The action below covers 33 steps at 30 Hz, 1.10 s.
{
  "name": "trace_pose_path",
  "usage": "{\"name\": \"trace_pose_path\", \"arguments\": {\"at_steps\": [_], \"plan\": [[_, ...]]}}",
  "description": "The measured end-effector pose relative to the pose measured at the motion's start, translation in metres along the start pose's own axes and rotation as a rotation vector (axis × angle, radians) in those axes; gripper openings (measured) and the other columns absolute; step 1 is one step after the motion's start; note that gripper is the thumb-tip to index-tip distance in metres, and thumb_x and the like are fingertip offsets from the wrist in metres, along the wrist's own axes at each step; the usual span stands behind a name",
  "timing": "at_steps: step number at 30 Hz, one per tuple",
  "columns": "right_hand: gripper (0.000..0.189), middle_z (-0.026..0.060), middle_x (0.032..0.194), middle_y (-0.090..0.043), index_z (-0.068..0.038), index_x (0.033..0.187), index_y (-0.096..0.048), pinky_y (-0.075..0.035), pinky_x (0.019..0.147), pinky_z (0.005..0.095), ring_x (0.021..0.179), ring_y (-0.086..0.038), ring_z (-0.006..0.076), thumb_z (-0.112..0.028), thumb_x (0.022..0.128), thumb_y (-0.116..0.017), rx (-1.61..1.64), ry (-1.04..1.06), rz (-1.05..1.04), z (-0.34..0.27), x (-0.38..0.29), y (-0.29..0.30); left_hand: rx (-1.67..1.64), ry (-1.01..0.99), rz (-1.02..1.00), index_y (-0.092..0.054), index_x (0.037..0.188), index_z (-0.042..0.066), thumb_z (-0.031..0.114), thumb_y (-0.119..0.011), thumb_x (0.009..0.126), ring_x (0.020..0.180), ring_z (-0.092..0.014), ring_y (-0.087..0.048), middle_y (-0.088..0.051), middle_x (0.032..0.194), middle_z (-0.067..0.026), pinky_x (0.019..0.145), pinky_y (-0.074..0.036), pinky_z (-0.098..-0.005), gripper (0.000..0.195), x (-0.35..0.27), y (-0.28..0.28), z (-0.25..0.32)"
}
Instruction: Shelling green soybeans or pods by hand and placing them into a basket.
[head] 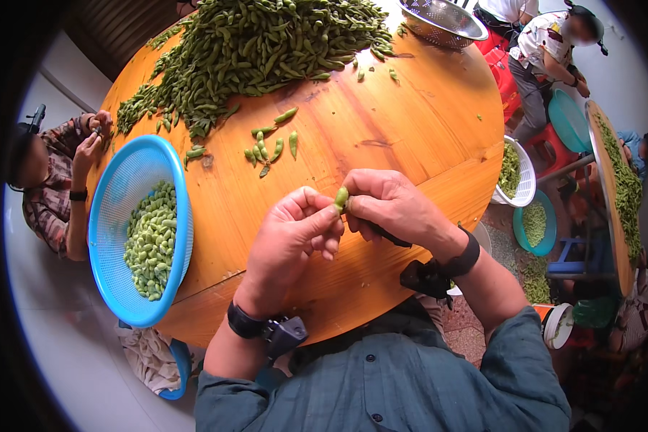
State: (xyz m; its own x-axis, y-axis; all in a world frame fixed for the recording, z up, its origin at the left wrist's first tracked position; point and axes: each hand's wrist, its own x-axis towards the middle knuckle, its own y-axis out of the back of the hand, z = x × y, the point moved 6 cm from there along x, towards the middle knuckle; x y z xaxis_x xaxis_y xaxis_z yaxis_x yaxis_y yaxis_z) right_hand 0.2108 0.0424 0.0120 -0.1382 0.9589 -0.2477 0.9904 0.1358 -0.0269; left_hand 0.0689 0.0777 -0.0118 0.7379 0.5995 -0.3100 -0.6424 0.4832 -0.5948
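A green soybean pod (341, 199) is pinched between the thumb and forefinger of my left hand (297, 227). My right hand (397, 208) meets the pod from the right, with its thumb and forefinger closed by the pod's side. Under the right palm runs a slim dark tool (387, 235), mostly hidden by the fingers; its kind cannot be made out. Beyond my hands several loose pods (264, 144) lie on the round wooden table (345, 129). A large heap of soybean pods (259, 48) covers the far side.
At left, a blue plastic basket (108, 237) holds shelled green beans (154, 243). A metal colander (443, 27) stands at the far right edge. One person (54, 189) works at left, another (551, 54) at right. White (526, 173) and teal (551, 216) containers stand beyond the table's right edge.
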Motion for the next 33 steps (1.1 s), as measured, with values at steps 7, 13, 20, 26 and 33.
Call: {"name": "trace_pose_path", "arguments": {"at_steps": [7, 13, 20, 26, 33], "plan": [[0.013, 0.0014, 0.070, -0.060, -0.001, 0.090, -0.060, -0.045, 0.049, 0.0211, 0.055, -0.055, 0.0061, -0.007, 0.094, -0.049, -0.091, 0.049, 0.086, -0.003, -0.002, 0.000, 0.916, -0.602, 0.271, -0.060, 0.095, -0.001, 0.003, -0.066, 0.090, 0.069, -0.021, -0.063, -0.064, 0.082, -0.0109, 0.060, -0.049, -0.0314, 0.009, -0.014, -0.017, 0.021], [0.014, 0.0057, 0.064, -0.060, 0.002, 0.087, -0.060, -0.049, 0.048, 0.0275, 0.052, -0.058, 0.0093, -0.007, 0.089, -0.050, -0.185, 0.144, 0.188, -0.012, 0.001, -0.006, 1.216, -0.847, 0.339, -0.059, 0.102, -0.004, 0.000, -0.060, 0.094, 0.061, -0.012, -0.055, -0.057, 0.074, -0.0078, 0.055, -0.045, -0.0289, 0.009, -0.020, -0.026, 0.026], [0.014, 0.0023, 0.067, -0.061, -0.001, 0.092, -0.062, -0.047, 0.047, 0.0240, 0.053, -0.057, 0.0076, -0.012, 0.094, -0.053, -0.012, 0.031, 0.063, -0.005, 0.010, -0.011, 0.648, -0.327, 0.335, -0.058, 0.095, 0.003, 0.016, -0.046, 0.104, 0.057, -0.011, -0.052, -0.058, 0.077, -0.0031, 0.049, -0.042, -0.0233, 0.020, -0.011, -0.003, 0.016], [0.016, 0.0006, 0.071, -0.061, -0.005, 0.094, -0.063, -0.046, 0.050, 0.0214, 0.055, -0.056, 0.0067, -0.018, 0.096, -0.054, 0.222, -0.086, -0.084, 0.003, 0.017, -0.011, -0.001, -0.093, 0.214, -0.055, 0.096, 0.005, 0.023, -0.043, 0.106, 0.054, -0.008, -0.052, -0.056, 0.073, -0.0009, 0.045, -0.043, -0.0226, 0.024, 0.000, 0.008, 0.001], [0.028, -0.0013, 0.070, -0.059, -0.005, 0.092, -0.061, -0.045, 0.049, 0.0185, 0.055, -0.055, 0.0037, -0.032, 0.099, -0.060, 0.111, -0.043, 0.001, 0.008, 0.022, -0.007, 0.363, -0.214, 0.282, -0.052, 0.092, 0.007, 0.025, -0.042, 0.106, 0.051, -0.007, -0.050, -0.053, 0.071, 0.0002, 0.043, -0.041, -0.0205, 0.026, -0.003, 0.006, 0.008]]}}
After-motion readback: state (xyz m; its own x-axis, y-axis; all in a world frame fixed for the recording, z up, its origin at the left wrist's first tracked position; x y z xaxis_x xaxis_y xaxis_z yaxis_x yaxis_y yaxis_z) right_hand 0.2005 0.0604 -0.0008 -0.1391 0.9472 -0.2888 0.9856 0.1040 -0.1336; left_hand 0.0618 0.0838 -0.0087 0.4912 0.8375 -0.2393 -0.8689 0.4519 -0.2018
